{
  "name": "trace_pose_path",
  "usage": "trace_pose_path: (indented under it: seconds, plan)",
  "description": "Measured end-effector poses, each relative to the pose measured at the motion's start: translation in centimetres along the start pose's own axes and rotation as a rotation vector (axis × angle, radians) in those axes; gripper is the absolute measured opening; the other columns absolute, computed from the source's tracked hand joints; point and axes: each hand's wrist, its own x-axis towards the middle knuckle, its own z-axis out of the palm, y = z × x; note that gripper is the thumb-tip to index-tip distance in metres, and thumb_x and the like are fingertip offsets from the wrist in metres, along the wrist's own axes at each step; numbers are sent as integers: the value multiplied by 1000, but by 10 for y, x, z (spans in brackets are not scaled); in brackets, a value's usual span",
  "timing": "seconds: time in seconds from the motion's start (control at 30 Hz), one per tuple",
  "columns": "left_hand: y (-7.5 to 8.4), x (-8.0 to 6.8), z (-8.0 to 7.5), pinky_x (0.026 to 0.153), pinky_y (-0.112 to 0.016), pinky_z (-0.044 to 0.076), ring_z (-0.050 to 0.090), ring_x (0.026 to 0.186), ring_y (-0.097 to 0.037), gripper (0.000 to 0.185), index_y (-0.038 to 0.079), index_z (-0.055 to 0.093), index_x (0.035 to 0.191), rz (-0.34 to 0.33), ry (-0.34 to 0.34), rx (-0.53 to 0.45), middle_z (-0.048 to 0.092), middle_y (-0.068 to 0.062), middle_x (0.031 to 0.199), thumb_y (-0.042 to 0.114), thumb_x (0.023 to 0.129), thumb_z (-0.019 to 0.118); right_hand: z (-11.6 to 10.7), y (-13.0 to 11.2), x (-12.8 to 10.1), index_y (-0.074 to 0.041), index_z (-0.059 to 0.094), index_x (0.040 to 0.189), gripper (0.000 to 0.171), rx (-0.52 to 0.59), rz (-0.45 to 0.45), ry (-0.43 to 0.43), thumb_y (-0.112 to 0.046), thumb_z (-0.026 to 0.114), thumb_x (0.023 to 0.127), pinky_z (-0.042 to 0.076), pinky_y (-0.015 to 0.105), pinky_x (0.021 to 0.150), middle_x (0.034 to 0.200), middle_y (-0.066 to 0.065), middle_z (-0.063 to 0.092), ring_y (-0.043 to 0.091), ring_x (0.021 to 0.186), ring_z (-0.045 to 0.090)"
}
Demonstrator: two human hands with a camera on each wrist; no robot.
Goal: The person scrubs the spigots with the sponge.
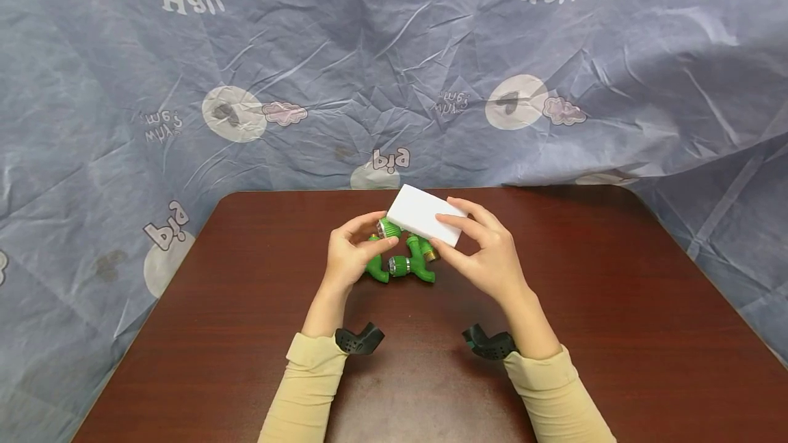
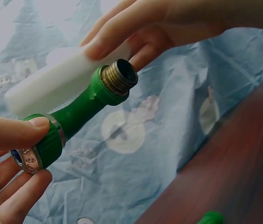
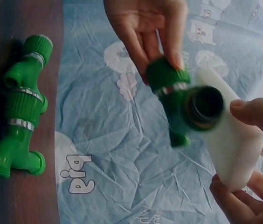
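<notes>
Two hands: both are curled round things.
Left hand (image 1: 351, 251): green pipe piece (image 2: 71, 119) is pinched.
Right hand (image 1: 486, 251): white block (image 1: 425, 214) is gripped — touching the pipe piece.

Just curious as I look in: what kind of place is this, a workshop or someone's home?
Probably a makeshift recording corner, not a workshop: a dark wooden table backed by a draped cartoon-print sheet, with only green plastic pipe fittings and a white sponge block in hand.

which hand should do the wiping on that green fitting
Right. The right hand already grips the white sponge block beside the green fitting's brass threaded end, while the left hand pinches its collar and steadies it.
</notes>
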Motion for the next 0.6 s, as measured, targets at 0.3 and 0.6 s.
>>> trace_pose_path:
  seconds: [0.3, 0.6]
  plan:
    - [5, -5, 9, 60, -25, 54, 64, 70, -14, 43, -6, 64, 111, -22, -75, -22, 65, -16, 92, -11, 70, 76, 0, -3, -1, -10, 72, 102, 31, 31, 3, -85, -13, 79, 72, 46, 31, 85, 119, 9, 60, 24, 107, 57]
    - [17, -7, 10, 63, -26, 55, 67, 71, -13, 43, -7, 63, 113, -68, -111, 21, 64, -25, 99, -9, 72, 75, -6, 8, -1, -7, 73, 98, 30, -193, 103, 94, -14, 81, 70, 47, 44, 80, 115, 13, 62, 29, 103, 58]
